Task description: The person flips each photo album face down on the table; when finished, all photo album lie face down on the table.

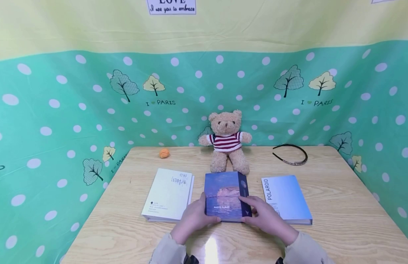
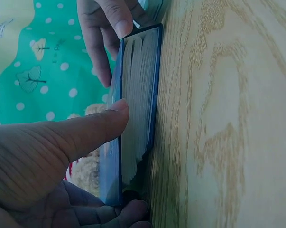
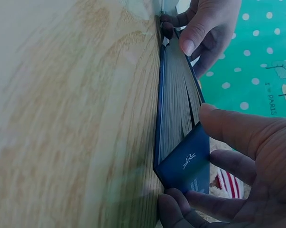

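A blue photo album (image 1: 222, 190) with a seascape cover lies in the middle of the wooden table. My left hand (image 1: 196, 213) holds its left side, the thumb (image 2: 97, 128) on the near edge of the cover. On the dark spine side my right hand (image 1: 261, 214) grips it, with the thumb at the cover's near edge and other fingers (image 3: 214, 204) by the spine. The album's page edges (image 3: 176, 104) show between its covers in both wrist views. A white album (image 1: 169, 194) is left of my left hand; a light blue Polaroid album (image 1: 287, 198) is right of my right hand.
Behind the blue album sits a teddy bear (image 1: 226, 143) in a striped shirt, close to its far edge. A small orange object (image 1: 164, 153) lies at the back left, a black headband (image 1: 294, 162) at the back right. A green dotted curtain (image 1: 190, 91) borders the table (image 1: 111, 227).
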{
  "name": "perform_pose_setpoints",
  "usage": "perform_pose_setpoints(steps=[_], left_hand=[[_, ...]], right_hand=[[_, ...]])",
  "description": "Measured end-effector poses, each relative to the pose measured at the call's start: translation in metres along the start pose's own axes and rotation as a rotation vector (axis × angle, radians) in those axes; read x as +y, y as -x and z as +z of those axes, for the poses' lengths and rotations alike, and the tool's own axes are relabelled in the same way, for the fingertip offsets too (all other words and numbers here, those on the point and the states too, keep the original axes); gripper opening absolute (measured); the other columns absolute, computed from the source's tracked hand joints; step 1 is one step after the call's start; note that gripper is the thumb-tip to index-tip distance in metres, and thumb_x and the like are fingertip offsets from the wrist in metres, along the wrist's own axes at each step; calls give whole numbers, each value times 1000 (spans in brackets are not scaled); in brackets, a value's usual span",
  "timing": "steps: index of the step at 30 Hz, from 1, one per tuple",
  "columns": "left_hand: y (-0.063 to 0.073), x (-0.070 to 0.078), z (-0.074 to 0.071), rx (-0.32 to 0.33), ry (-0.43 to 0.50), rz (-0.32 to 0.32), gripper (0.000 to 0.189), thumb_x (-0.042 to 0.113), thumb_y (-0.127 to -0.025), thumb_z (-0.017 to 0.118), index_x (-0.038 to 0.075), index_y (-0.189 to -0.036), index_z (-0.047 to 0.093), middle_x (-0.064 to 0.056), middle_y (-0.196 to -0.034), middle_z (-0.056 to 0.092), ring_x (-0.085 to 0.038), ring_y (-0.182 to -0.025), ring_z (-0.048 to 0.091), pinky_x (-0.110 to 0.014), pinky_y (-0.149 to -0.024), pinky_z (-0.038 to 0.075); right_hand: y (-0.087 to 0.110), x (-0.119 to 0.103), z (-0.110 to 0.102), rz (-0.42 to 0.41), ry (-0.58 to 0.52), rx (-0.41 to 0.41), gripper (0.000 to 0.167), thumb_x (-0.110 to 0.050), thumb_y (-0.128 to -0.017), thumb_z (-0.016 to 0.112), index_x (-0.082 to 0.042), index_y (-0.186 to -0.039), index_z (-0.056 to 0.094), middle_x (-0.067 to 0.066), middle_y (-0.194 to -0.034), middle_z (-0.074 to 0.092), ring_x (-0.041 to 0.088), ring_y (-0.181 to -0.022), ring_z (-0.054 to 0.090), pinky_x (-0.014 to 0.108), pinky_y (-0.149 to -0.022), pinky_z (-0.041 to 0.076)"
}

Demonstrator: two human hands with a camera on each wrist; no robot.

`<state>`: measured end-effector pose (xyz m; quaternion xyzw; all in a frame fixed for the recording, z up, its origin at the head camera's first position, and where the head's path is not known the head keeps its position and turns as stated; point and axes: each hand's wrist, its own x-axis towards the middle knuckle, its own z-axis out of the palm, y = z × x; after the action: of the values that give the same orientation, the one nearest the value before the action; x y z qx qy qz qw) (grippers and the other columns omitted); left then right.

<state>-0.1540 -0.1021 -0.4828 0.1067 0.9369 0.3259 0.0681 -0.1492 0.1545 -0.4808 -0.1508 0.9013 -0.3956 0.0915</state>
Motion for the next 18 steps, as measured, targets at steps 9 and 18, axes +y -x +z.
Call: perform_pose_setpoints(steps=[9,18], left_hand=[[2,0,0,7,-6,-7,111,44,-70,85,-14,-145,27,-33,-127,55,-45,-112,57,-54,-95,46],[7,-1,1,16,-32,4,109,44,-71,84,-16,-144,27,-34,-129,54,-46,-114,56,-55,-96,45]], right_hand=[[-1,-2,2,11,37,17,69,-30,-79,81,-19,-142,53,15,-138,51,18,-93,59,38,-77,51],[0,-1,3,7,55,17,70,-29,-79,80,-19,-142,52,16,-138,51,17,-91,58,42,-80,51]])
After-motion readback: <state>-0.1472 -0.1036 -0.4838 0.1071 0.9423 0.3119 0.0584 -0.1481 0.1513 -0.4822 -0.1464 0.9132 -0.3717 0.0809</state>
